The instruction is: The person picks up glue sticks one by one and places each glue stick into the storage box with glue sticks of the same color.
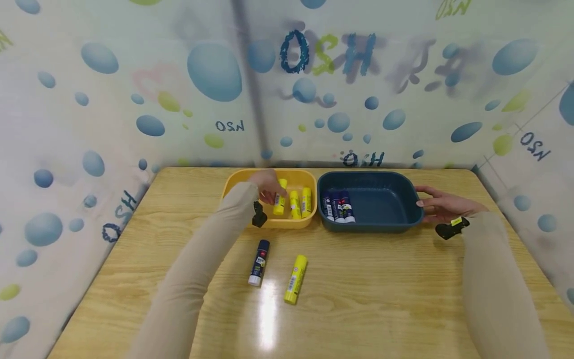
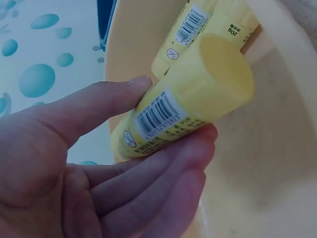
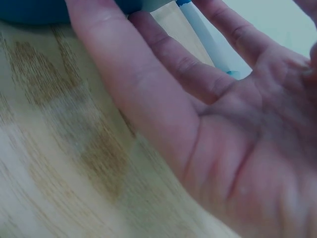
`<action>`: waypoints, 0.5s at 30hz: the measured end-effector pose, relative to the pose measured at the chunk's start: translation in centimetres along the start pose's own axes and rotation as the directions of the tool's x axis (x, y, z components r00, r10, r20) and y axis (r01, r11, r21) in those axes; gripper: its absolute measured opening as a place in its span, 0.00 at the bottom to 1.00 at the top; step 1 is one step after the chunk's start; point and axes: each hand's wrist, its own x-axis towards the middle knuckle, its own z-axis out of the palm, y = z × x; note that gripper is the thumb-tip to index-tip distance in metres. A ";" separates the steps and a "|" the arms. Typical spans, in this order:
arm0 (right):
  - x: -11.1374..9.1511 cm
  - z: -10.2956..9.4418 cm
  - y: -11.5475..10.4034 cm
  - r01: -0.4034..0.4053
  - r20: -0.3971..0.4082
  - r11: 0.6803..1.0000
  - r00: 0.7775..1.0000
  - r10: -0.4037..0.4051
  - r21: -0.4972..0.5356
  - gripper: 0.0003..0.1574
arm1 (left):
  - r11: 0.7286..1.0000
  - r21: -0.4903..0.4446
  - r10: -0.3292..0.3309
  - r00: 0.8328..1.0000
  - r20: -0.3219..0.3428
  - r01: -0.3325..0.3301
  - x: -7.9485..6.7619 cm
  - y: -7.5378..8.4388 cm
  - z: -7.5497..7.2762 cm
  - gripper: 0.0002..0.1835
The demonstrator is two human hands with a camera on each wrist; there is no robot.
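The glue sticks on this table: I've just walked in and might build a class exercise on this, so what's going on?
A person's left hand holds a yellow glue stick at the yellow tray, where two more yellow glue sticks sit. The right hand touches the right end of the navy tray, which holds three navy glue sticks. One loose navy stick and one loose yellow stick lie on the wooden table in front. Each tray's sticks match its colour.

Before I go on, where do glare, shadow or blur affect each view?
Head: white glare streaks the light wooden table near the loose yellow cylindrical glue stick. Left wrist: soft shadow inside the orange-yellow plastic tray. Right wrist: the right hand looks slightly blurred.
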 end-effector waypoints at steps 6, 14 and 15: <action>0.0 0.0 0.0 -0.025 0.003 1.000 1.000 0.025 0.000 0.24 | 0.999 0.036 -0.032 0.999 0.004 0.032 1.6 0.0 0.1 0.18; 0.2 -0.2 0.0 -0.024 0.051 0.999 0.998 0.022 0.048 0.23 | 0.997 0.079 -0.028 1.000 0.014 0.027 3.1 -0.1 0.0 0.20; 0.2 -0.2 0.1 -0.021 0.060 0.998 0.998 0.018 0.052 0.23 | 0.996 0.089 -0.029 0.999 0.019 0.027 3.0 0.0 -0.1 0.20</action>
